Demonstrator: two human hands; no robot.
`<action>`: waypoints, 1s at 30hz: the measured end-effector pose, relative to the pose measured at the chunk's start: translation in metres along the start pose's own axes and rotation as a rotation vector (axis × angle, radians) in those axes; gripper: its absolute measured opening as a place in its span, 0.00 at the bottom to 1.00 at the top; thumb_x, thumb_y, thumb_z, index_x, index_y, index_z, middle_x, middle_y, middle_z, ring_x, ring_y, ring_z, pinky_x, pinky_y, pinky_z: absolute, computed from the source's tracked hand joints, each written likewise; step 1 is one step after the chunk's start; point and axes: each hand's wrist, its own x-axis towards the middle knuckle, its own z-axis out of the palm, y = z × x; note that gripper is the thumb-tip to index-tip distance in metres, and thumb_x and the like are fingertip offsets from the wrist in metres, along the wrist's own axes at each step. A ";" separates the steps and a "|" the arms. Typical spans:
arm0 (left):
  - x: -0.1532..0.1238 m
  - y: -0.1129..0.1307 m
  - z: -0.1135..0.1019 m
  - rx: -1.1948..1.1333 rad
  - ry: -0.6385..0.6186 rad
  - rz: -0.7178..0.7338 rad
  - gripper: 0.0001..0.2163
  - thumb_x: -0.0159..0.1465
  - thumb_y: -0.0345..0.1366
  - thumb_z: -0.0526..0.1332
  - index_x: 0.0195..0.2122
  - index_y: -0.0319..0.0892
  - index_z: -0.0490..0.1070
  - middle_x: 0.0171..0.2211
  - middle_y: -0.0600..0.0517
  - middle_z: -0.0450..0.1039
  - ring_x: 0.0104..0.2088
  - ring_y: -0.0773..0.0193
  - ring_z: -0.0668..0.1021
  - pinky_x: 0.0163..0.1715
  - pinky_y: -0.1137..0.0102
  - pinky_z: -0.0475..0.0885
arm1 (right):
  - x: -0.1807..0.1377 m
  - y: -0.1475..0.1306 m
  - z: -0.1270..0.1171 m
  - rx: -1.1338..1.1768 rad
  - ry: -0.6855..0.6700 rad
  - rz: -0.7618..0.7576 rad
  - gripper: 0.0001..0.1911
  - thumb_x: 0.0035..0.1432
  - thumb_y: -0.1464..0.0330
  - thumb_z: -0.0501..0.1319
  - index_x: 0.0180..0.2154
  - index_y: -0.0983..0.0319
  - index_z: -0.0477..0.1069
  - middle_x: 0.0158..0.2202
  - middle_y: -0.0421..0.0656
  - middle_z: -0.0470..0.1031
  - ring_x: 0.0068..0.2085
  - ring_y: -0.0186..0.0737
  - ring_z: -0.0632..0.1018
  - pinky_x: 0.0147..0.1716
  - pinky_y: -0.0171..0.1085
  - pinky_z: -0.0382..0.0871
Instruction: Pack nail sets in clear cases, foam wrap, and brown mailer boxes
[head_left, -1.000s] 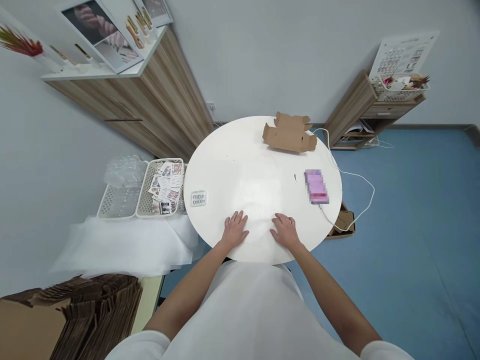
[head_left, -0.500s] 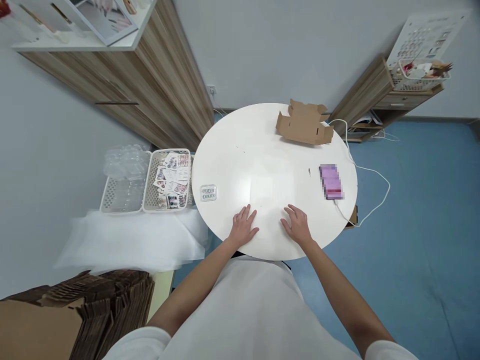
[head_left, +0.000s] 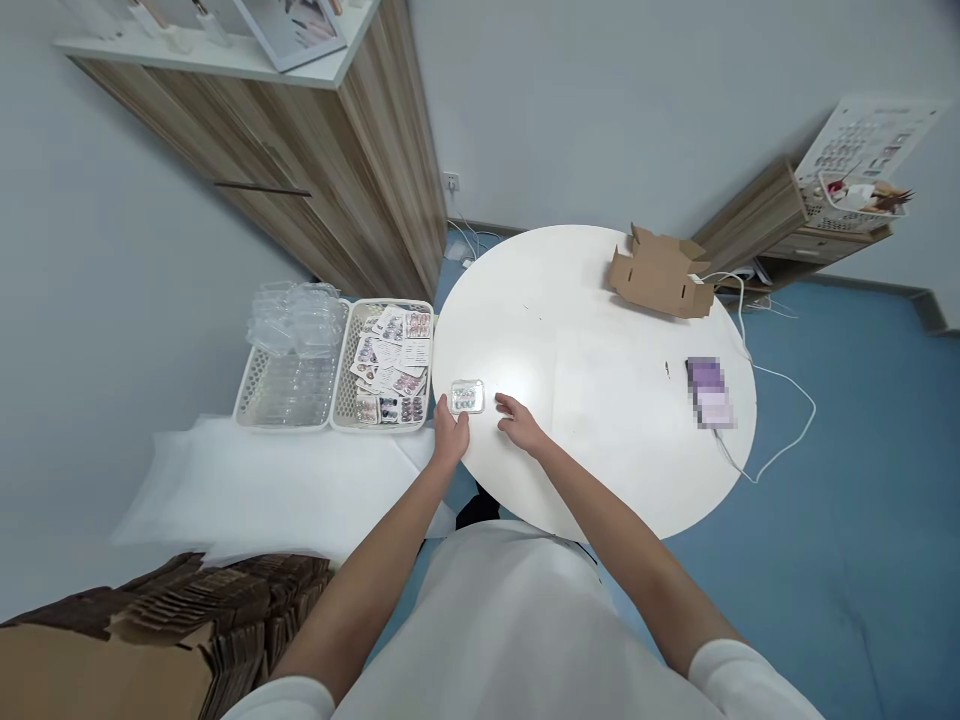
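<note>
A small clear plastic case [head_left: 467, 396] lies near the left edge of the round white table [head_left: 600, 340]. My left hand [head_left: 451, 432] rests at the table's edge just below the case, fingers apart, touching or nearly touching it. My right hand [head_left: 517, 421] lies on the table right of the case, fingers spread, a short way from it. Neither hand holds anything.
Left of the table stand a white basket [head_left: 352, 410] of printed cards and another basket [head_left: 251, 400] of clear plastic cases, on white foam sheet [head_left: 270, 490]. A folded cardboard box [head_left: 660, 275], a purple phone [head_left: 709, 392] with white cable lie on the table. Flat cartons [head_left: 150, 630] are stacked at lower left.
Both hands have moved left from the table's near middle to the small clear case. The camera has swung left as well.
</note>
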 end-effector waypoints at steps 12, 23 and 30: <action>-0.004 0.000 0.003 -0.232 -0.101 -0.056 0.24 0.58 0.32 0.52 0.56 0.42 0.51 0.53 0.45 0.60 0.52 0.61 0.65 0.50 0.65 0.61 | -0.010 -0.004 0.003 0.188 0.016 0.071 0.32 0.40 0.78 0.52 0.51 0.56 0.60 0.54 0.43 0.61 0.53 0.42 0.65 0.48 0.44 0.62; -0.061 0.036 0.069 -0.144 -0.345 0.106 0.20 0.60 0.35 0.51 0.54 0.42 0.52 0.52 0.45 0.63 0.50 0.62 0.68 0.49 0.65 0.61 | -0.084 0.039 -0.080 0.188 0.197 0.029 0.32 0.40 0.77 0.52 0.51 0.56 0.59 0.53 0.42 0.62 0.52 0.38 0.65 0.51 0.41 0.60; -0.100 0.052 0.125 -0.069 -0.495 0.128 0.19 0.61 0.37 0.49 0.54 0.43 0.52 0.52 0.45 0.63 0.50 0.62 0.68 0.49 0.64 0.61 | -0.127 0.081 -0.135 0.189 0.270 0.065 0.32 0.40 0.76 0.51 0.51 0.57 0.58 0.53 0.42 0.61 0.52 0.38 0.65 0.51 0.42 0.59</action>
